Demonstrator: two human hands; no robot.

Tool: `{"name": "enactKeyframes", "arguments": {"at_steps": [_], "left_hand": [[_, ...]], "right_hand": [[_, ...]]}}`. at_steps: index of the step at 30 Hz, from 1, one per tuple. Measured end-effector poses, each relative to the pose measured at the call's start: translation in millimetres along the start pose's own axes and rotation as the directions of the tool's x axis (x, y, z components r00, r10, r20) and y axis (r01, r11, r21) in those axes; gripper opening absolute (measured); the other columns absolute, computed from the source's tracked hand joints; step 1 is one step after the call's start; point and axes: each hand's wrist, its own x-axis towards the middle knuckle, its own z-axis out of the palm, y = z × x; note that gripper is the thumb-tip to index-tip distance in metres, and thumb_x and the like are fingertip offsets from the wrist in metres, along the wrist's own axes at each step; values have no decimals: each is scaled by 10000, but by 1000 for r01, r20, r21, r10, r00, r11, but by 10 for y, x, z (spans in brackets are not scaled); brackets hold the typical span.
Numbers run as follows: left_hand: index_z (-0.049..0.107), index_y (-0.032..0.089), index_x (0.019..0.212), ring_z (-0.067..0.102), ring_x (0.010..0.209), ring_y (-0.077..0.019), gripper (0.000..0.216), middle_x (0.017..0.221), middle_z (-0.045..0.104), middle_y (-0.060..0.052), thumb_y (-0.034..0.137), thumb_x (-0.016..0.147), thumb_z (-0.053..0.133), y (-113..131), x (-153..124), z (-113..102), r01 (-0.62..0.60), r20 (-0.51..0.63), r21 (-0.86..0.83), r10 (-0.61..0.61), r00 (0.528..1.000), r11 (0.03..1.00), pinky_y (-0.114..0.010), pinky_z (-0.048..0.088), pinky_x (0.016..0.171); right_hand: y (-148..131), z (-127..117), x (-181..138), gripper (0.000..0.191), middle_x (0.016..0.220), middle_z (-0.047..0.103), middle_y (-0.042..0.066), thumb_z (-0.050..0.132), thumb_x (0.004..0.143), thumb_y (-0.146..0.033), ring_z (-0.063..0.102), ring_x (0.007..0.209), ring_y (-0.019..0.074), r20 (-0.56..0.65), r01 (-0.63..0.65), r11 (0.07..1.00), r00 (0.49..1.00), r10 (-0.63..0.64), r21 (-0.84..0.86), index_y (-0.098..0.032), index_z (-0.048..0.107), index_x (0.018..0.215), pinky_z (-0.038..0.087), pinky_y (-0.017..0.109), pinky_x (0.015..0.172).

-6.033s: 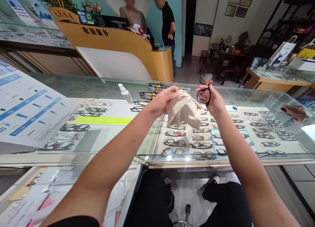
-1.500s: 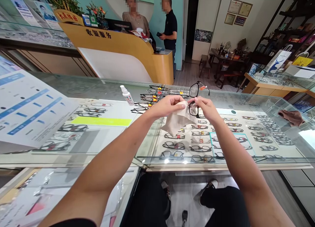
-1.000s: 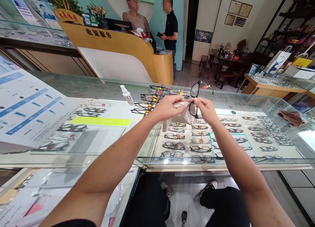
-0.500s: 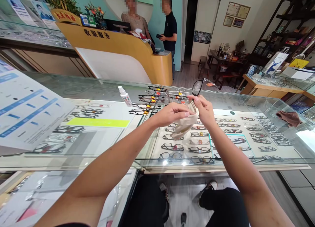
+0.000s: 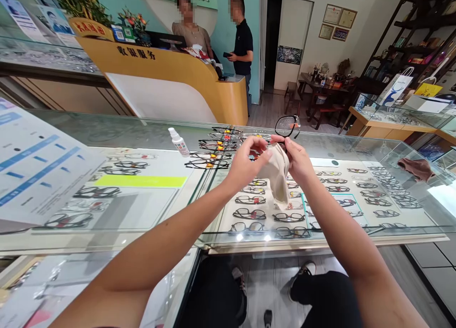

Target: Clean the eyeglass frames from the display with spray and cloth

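Note:
Above the glass counter, my right hand (image 5: 297,159) is closed on a pair of dark-rimmed eyeglasses (image 5: 285,126), one lens standing up above the fingers. A cream cleaning cloth (image 5: 280,176) hangs between my hands, its lower end loose. My left hand (image 5: 247,163) pinches the cloth near the glasses, thumb toward the fingers. The part of the frame inside the cloth is hidden. Left of my hands, several eyeglasses (image 5: 210,164) with coloured tags lie in a column on the glass. A white spray bottle (image 5: 178,142) stands beside them.
Under the glass lie rows of eyeglasses (image 5: 249,214). A printed sheet (image 5: 39,166) rises at the left, and a brown cloth (image 5: 416,169) rests on the right end. Two people (image 5: 242,43) are at the yellow cash counter (image 5: 160,71) behind.
My left hand has lifted slightly and its fingers now bend toward the glasses. The cloth hangs lower and straighter, and the glasses have turned in my right hand.

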Motion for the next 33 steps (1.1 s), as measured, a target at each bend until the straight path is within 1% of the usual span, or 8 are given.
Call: {"name": "enactKeyframes", "arguments": {"at_steps": [3, 6, 12, 17, 20, 24, 29, 33], "left_hand": [[640, 176, 950, 595, 863, -173, 482, 930, 668, -39, 572, 748, 824, -20, 36, 37, 220, 124, -137, -203, 971, 966, -289, 468, 791], [644, 159, 856, 554, 774, -146, 587, 835, 640, -18, 665, 660, 867, -3, 62, 32, 346, 205, -189, -307, 929, 919, -264, 440, 724], [558, 164, 697, 473, 598, -93, 630, 692, 569, 26, 676, 591, 911, -12, 84, -26, 469, 283, -225, -403, 870, 854, -236, 347, 577], [655, 156, 889, 596, 652, -129, 649, 808, 678, -13, 616, 549, 961, -39, 96, -58, 542, 365, -261, -438, 822, 799, -248, 439, 617], [683, 160, 1003, 655, 734, -163, 667, 898, 720, -40, 544, 548, 984, -34, 101, -59, 551, 401, -280, -426, 811, 786, -275, 488, 688], [708, 157, 908, 630, 763, -152, 571, 882, 707, -22, 503, 548, 987, -43, 118, -76, 487, 333, -258, -396, 856, 835, -270, 467, 725], [699, 165, 835, 610, 780, -151, 449, 849, 700, -20, 513, 660, 924, -87, 146, -123, 390, 249, -196, -339, 907, 900, -276, 446, 744], [682, 158, 813, 592, 736, -147, 484, 808, 688, -19, 517, 618, 942, -90, 177, -160, 408, 285, -146, -356, 890, 901, -278, 428, 710]], "right_hand": [[-2, 25, -16, 484, 1165, 774, 34, 731, 817, -670, 714, 1057, 218, 29, -23, 999, 999, 22, 39, -251, 811, 1044, 580, 337, 895], [-5, 39, -27, 506, 1159, 782, 43, 735, 804, -683, 714, 1077, 231, 36, -53, 998, 998, 52, 33, -248, 806, 1053, 586, 345, 895], [-35, 43, -35, 509, 1195, 776, 56, 723, 812, -680, 706, 1120, 249, 35, -58, 998, 998, 57, 16, -237, 799, 1050, 596, 350, 888], [-44, 37, -40, 469, 1156, 785, 40, 716, 840, -643, 715, 1103, 233, 74, -59, 996, 996, 55, 63, -240, 795, 1067, 597, 328, 865], [-34, 32, -34, 453, 1164, 784, 35, 736, 829, -630, 724, 1067, 219, 89, -69, 994, 994, 61, 90, -243, 798, 1054, 596, 314, 846], [-26, 27, -25, 485, 1158, 784, 43, 730, 821, -660, 717, 1065, 220, 78, -70, 996, 995, 65, 57, -246, 796, 1065, 592, 314, 831], [-32, 8, -23, 494, 1187, 776, 41, 738, 812, -665, 703, 1081, 216, 64, -53, 998, 997, 51, 39, -246, 799, 1067, 580, 299, 830], [-23, -5, -20, 477, 1193, 770, 40, 722, 835, -654, 697, 1095, 211, 81, -48, 999, 996, 47, 14, -245, 801, 1068, 574, 298, 849]]}}
